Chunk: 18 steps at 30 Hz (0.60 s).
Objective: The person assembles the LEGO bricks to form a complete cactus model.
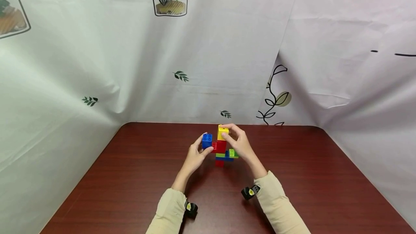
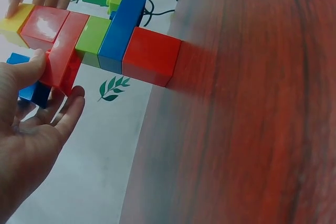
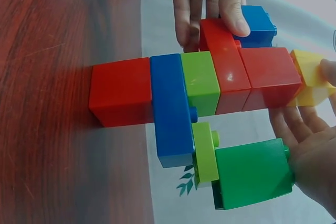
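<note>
A tower of toy building bricks stands upright on the table, a red brick [image 3: 122, 93] at its foot. Above that come a long blue brick [image 3: 169, 114], a lime brick [image 3: 202, 82], a long red brick [image 2: 65, 48] and another red brick [image 3: 270, 77]. A lime piece [image 3: 206, 156] and a green brick [image 3: 254, 174] sit on the blue brick's right end. On the left end of the long red brick is a blue brick [image 1: 207, 140]. My left hand [image 1: 194, 157] grips that red end, thumb in front. My right hand [image 1: 241, 144] pinches the yellow brick [image 1: 222, 133] at the top.
The tower stands toward the far side of a dark red-brown wooden table [image 1: 143, 176]. White cloth with plant drawings [image 1: 208, 46] hangs behind and along the sides. A small black camera [image 1: 191, 210] is strapped to each wrist.
</note>
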Available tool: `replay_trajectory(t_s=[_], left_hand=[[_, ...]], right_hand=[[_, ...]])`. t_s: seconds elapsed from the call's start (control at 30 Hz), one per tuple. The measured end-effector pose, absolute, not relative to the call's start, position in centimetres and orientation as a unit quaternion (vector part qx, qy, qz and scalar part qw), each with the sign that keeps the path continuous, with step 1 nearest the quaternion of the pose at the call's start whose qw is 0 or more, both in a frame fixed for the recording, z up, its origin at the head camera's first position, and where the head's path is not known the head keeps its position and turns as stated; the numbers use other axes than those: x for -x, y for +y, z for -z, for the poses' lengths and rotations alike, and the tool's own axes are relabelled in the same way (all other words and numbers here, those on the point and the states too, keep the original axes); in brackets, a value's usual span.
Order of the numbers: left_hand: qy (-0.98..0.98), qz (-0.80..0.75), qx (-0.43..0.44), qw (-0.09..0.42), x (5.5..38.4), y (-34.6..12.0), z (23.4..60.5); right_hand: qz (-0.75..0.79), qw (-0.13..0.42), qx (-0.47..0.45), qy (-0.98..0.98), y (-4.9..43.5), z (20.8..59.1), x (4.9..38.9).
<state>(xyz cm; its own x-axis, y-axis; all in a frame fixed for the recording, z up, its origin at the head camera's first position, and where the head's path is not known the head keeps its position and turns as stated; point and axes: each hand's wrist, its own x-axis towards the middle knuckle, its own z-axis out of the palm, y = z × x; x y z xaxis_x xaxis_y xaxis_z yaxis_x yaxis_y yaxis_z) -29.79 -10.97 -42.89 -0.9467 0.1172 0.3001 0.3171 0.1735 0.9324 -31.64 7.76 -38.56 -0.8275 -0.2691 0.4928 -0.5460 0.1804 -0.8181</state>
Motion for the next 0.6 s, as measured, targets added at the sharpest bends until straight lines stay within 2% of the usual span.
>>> replay_trajectory(t_s=[0.3,0.47,0.6], left_hand=[[-0.767,0.620,0.149,0.070,27.5,-11.1,39.8],[-0.766,0.621,0.151,0.072,27.5,-11.1,40.0],[-0.764,0.624,0.144,0.076,28.7,-11.1,41.5]], right_hand=[[-0.561,0.122,-0.287,-0.767,7.9,38.4,31.6],[-0.553,0.127,-0.287,-0.771,7.8,38.5,31.4],[-0.555,0.132,-0.284,-0.771,7.8,38.4,31.2]])
